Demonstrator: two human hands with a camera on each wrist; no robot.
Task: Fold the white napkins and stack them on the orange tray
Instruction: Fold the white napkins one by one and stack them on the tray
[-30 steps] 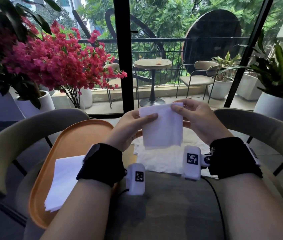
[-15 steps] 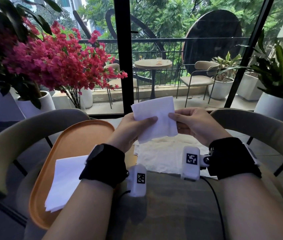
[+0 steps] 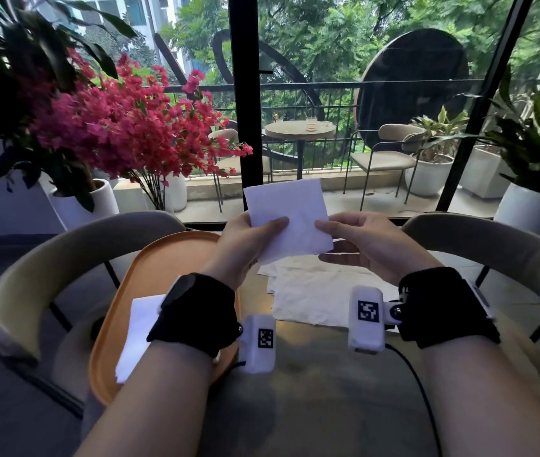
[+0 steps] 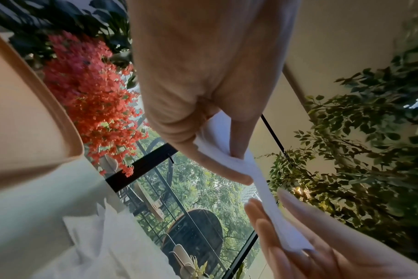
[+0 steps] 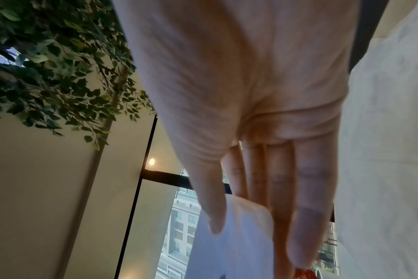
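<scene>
A folded white napkin (image 3: 290,219) stands tilted in the air above the table. My left hand (image 3: 275,225) pinches its lower left part between thumb and fingers, seen close in the left wrist view (image 4: 236,164). My right hand (image 3: 323,232) holds the napkin's right edge between the thumb and nearly straight fingers (image 5: 306,226). The orange tray (image 3: 150,268) lies at the left with a folded napkin stack (image 3: 136,328) on its near half, partly hidden by my left wrist. Unfolded white napkins (image 3: 311,295) lie flat below my hands.
The grey table (image 3: 311,390) runs toward me, with a black cable (image 3: 417,384) on it. Curved chair backs stand at the left (image 3: 47,258) and right (image 3: 493,245). A plant with pink flowers (image 3: 123,133) rises at the far left, before a glass wall.
The napkin hung down from both hands a second ago. It now stands above them, turned and tilted left, with both hands lower and gripping its lower part.
</scene>
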